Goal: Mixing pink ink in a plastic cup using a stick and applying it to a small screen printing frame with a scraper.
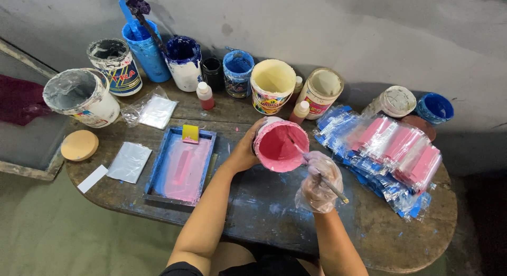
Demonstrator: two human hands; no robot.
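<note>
My left hand [243,151] grips the side of a pot of pink paint [280,146] and holds it tilted toward me above the paint-stained wooden table [274,212]. My right hand [318,182] wears a thin clear plastic glove and holds a thin stick [338,192] whose far end dips into the pink paint. To the left lies a blue-framed printing screen [181,165] smeared pink, with a small yellow squeegee [190,133] resting at its top edge.
Along the wall stand several paint pots: white [83,98], blue [146,50], dark blue [184,62], yellow [272,86]. Small red-filled bottles [205,95] stand among them. A spread of pink and blue plastic packets [391,154] covers the right side. Silver pouches [129,161] and a round wooden lid [79,145] lie left.
</note>
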